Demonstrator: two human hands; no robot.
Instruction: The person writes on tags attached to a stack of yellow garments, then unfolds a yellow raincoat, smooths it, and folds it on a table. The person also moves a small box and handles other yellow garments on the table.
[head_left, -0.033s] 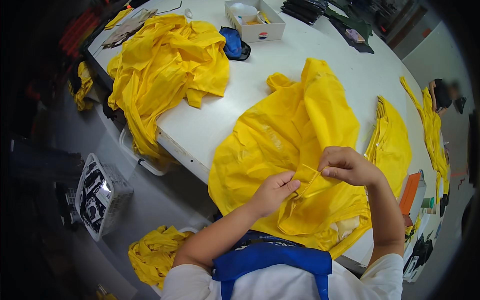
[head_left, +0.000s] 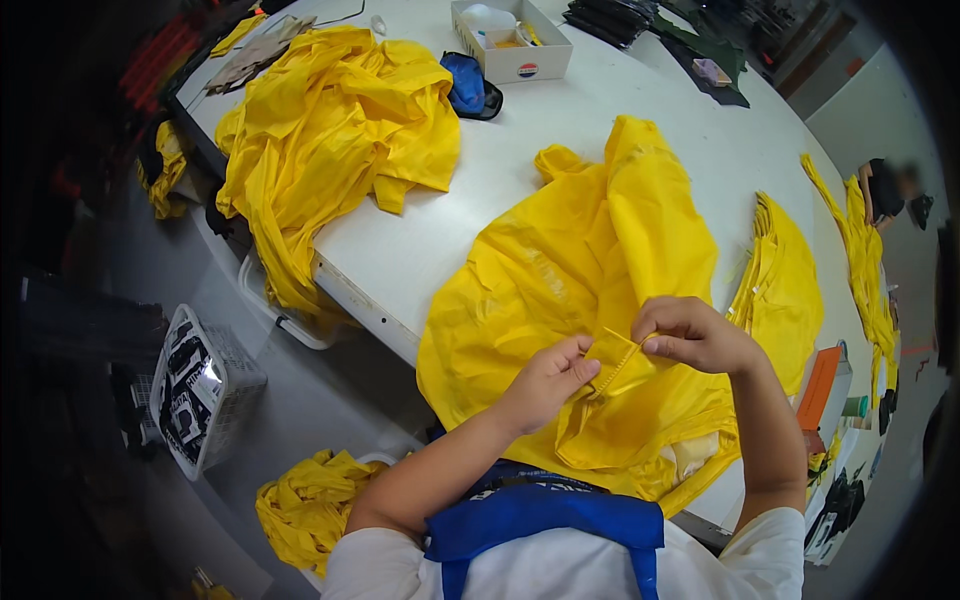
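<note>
A large yellow garment (head_left: pixel 570 270) of thin shiny fabric lies on the white table (head_left: pixel 520 160) and hangs over its near edge in front of me. My left hand (head_left: pixel 545 385) pinches a small fold of its edge from the left. My right hand (head_left: pixel 690 335) pinches the same fold from the right. Between the two hands a short yellow seamed strip (head_left: pixel 620 362) is held stretched. Both forearms come up from the lower edge, over my blue apron (head_left: pixel 545 520).
A heap of yellow garments (head_left: pixel 330 140) drapes over the table's left corner. A stack of folded yellow pieces (head_left: pixel 785 285) lies to the right. A white box (head_left: pixel 510 45) and a blue object (head_left: pixel 465 85) stand at the back. A white basket (head_left: pixel 200 390) and a yellow bundle (head_left: pixel 300 505) sit on the floor.
The fold between my hands was bunched; now it is drawn out flatter into a strip. Both hands stay almost where they were.
</note>
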